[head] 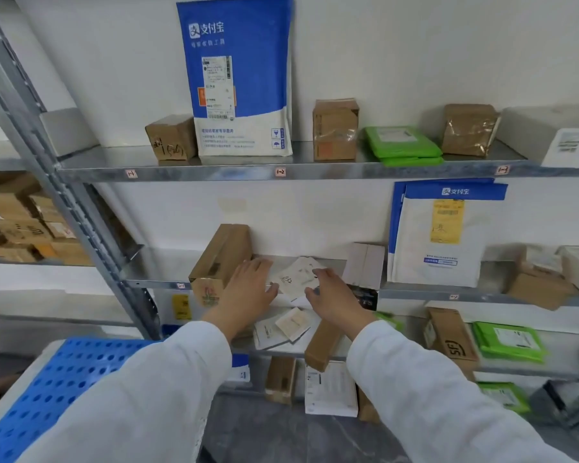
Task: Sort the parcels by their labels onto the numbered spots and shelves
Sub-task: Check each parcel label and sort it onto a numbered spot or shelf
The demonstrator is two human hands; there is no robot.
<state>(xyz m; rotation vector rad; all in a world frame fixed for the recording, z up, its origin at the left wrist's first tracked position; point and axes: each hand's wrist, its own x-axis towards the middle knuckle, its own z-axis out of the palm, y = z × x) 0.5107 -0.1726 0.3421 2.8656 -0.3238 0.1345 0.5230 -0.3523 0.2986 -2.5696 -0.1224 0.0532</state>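
Note:
A small flat white parcel (296,277) with handwritten digits lies on the second shelf (154,272), between a long brown carton (219,259) and a white box (365,265). My left hand (248,292) reaches in from the left, its straight fingers touching the parcel's left edge beside the carton. My right hand (331,295) holds the parcel's right corner, fingers on top and the thumb at its near edge. Small number tags (280,172) mark the spots along the shelf edges.
The top shelf (214,168) carries a tall blue-and-white mailer (238,78), brown boxes and green bags (401,147). Another blue-and-white mailer (438,235) stands on the second shelf to the right. Lower shelves hold more parcels. A blue perforated crate (57,392) sits at lower left.

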